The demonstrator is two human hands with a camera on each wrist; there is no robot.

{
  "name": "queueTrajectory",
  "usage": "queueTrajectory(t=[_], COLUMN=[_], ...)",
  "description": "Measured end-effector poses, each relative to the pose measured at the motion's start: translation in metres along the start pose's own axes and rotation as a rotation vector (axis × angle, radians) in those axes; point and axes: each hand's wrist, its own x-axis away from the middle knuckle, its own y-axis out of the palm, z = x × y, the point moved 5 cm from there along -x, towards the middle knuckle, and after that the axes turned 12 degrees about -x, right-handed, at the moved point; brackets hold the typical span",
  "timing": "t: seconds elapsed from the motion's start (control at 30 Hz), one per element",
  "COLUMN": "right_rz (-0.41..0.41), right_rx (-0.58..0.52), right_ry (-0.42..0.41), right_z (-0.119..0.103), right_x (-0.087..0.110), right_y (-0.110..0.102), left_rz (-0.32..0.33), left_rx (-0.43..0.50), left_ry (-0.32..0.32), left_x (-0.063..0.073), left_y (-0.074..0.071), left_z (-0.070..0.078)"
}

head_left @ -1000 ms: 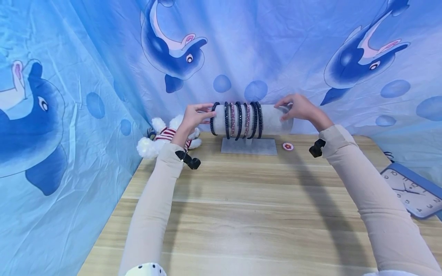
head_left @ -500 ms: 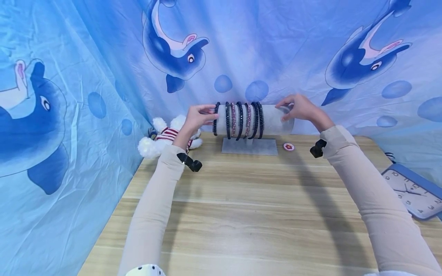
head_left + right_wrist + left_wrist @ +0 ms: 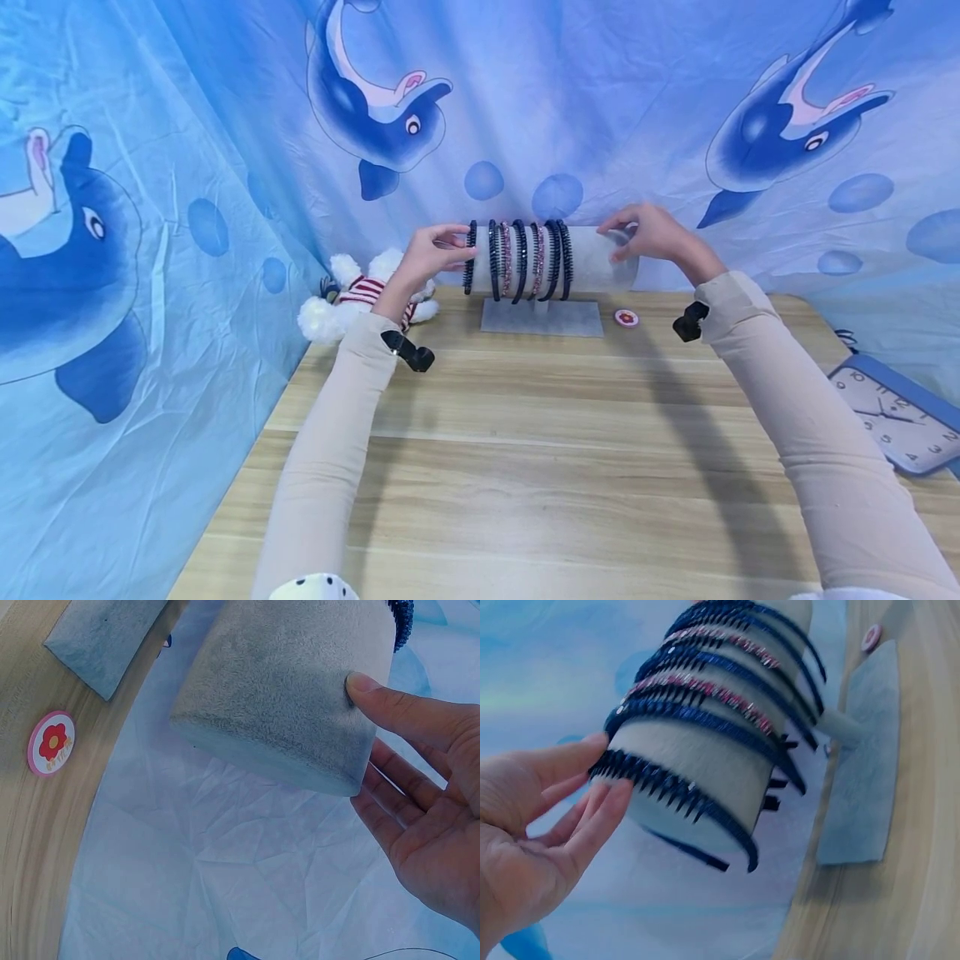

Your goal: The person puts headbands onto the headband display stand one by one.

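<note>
A grey plush display roll lies level on a short post above its flat base. My left hand pinches a dark, toothed headband between thumb and fingers, at the roll's left end. Further along, several dark headbands and two pink glittery headbands hang over the roll, side by side. At the other end, my right hand holds the roll, its thumb pressed on the plush and its other fingers partly hidden behind the end.
A round badge with a red flower lies on the wooden table right of the base. Behind my left wrist is a white plush toy in red stripes. A blue square clock sits at the right edge. Dolphin-print curtain hangs behind.
My left hand has shifted slightly right, sliding the end headband a little further onto the roll. My right hand has stayed in place on the roll.
</note>
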Motion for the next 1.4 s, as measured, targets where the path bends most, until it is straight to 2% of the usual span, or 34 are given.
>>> queueTrajectory(t=[0.13,0.27,0.43,0.6,1.17,1.4], right_rz=[0.003,0.005,0.002,-0.002,0.001,0.0], right_rx=[-0.007,-0.005,-0.011,-0.017,-0.032,-0.031], right_ry=[0.004,0.006,-0.001,-0.015,-0.032,-0.022], right_z=[0.001,0.001,0.0,0.0,-0.001,0.0], right_x=[-0.001,-0.001,-0.001,-0.003,-0.002,-0.002], right_y=[0.0,0.0,-0.001,-0.001,-0.001,-0.001], left_rz=[-0.082,-0.144,-0.221,-0.262,-0.252,-0.239], left_rx=[-0.059,-0.179,-0.242,-0.292,-0.345,-0.334], left_ry=[0.055,0.104,0.118,0.14,0.186,0.207], left_x=[-0.004,-0.006,-0.01,-0.012,-0.019,-0.021], left_y=[-0.007,-0.013,-0.014,-0.012,-0.008,-0.009], left_z=[0.003,0.009,0.015,0.02,0.019,0.018])
